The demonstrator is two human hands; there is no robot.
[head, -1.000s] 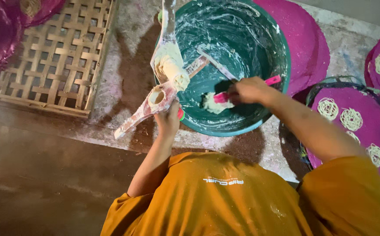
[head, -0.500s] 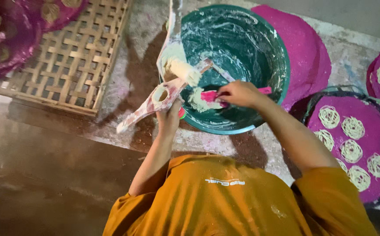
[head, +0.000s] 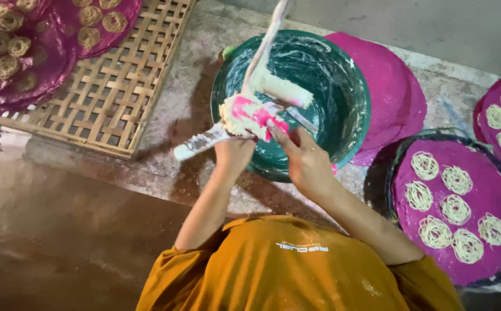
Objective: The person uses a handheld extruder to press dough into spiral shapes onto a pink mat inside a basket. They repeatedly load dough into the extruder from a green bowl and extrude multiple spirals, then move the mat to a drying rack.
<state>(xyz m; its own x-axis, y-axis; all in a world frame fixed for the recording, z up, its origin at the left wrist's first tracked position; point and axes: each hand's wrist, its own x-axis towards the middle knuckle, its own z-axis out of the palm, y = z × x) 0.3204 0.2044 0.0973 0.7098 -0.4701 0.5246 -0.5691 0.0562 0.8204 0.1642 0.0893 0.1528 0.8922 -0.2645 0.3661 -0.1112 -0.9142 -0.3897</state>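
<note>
dim warm light, soft shadows leftward, slight blur (hands), dark floor

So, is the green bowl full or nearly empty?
Nearly empty: the green bowl shows only white smears on its bare inner wall. The dough sits on the press.

left hand (head: 234,154) grip hidden beneath dough press (head: 244,115), press handle cut off at top edge
</note>
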